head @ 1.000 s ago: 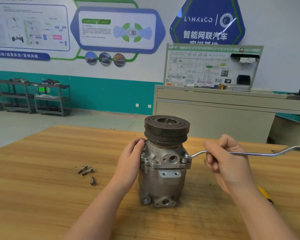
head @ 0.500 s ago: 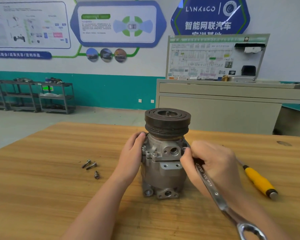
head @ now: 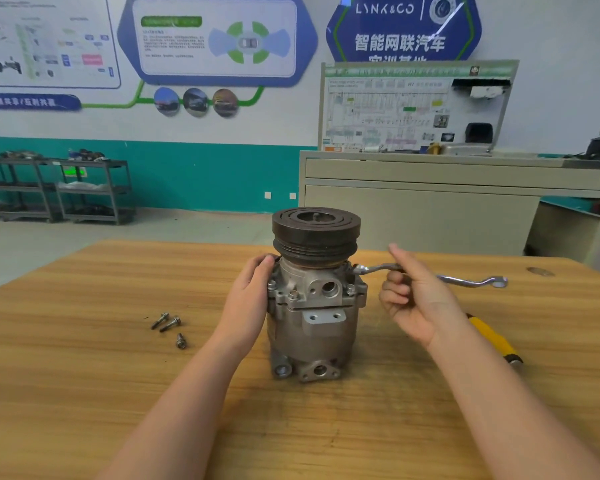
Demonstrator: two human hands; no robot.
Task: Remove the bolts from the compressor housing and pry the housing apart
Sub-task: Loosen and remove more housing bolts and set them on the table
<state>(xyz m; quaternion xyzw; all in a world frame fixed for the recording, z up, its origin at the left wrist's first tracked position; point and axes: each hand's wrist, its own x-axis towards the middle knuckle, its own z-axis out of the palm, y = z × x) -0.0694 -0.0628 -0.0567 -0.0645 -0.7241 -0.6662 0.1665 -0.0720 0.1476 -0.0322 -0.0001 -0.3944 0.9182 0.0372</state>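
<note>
Compressor (head: 314,306) upright at mid-table, dark grooved pulley (head: 316,233) on top, mounting lugs at the base resting on the wooden table (head: 84,375). Grey cast housing; at least two bolts seated on the upper flange facing the camera, e.g. one bolt head (head: 293,294) left of the round port.

Offset ring wrench (head: 465,280) lies roughly level, its near end set at the flange on the compressor's right side, under the pulley; far ring end out over the table.

Left hand (head: 248,299) flat against the compressor's left side, fingers together and only gently bent, fingertips reaching the flange just under the pulley.

Right hand (head: 418,299) on the wrench shank, palm toward the compressor. Lower fingers curled round the shank; index finger straight, pointing up and away. Thumb not visible.

Three loose bolts (head: 168,325) on the table left of the compressor, two side by side, one just nearer the camera.

Yellow-handled tool (head: 496,337) on the table to the right, partly hidden behind the right forearm.
</note>
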